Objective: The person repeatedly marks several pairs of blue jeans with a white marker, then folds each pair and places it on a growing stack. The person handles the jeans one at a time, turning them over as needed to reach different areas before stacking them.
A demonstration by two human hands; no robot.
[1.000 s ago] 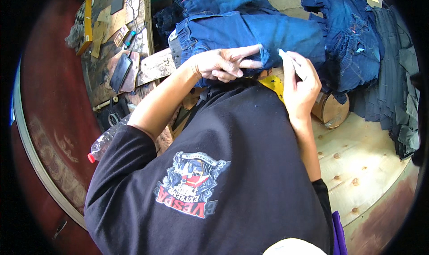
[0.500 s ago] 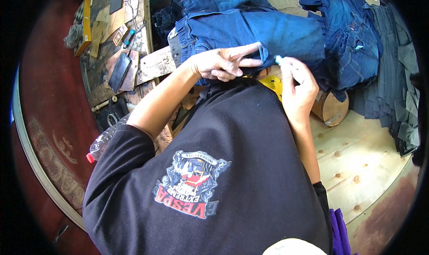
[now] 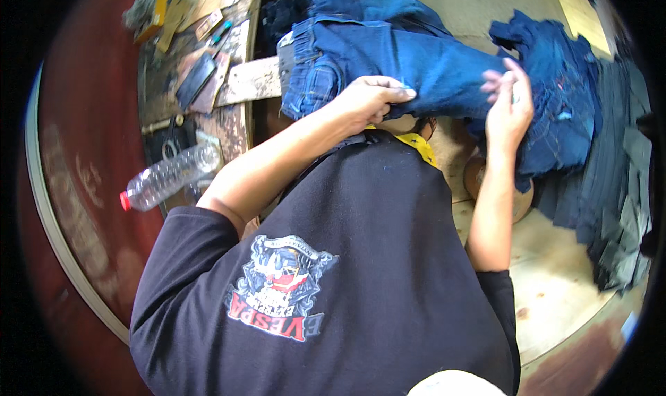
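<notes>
Trousers (image 3: 444, 66) of denim lie right of the worktop (image 3: 237, 46), apparently propped by its board (image 3: 253, 82), left hand (image 3: 368, 105) closed-fingered at their near edge, seemingly steadying cloth, right hand (image 3: 510, 112) with fingers spread.

Matt, creased denim trousers (image 3: 444, 66) under the left fingers (image 3: 399, 93); leftward, rough wooden bench (image 3: 234, 124), glossy plastic bottle (image 3: 170, 177); beyond the right fingers (image 3: 519, 78), apparently matt grey cloth (image 3: 616, 112).

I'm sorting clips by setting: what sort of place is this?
Probably a small garment workshop, though no sewing machine is visible. The blue denim trousers spread before the person, the grey fabric pieces hanging at the right, and the worn wooden table strewn with odds and ends suggest it.
</notes>
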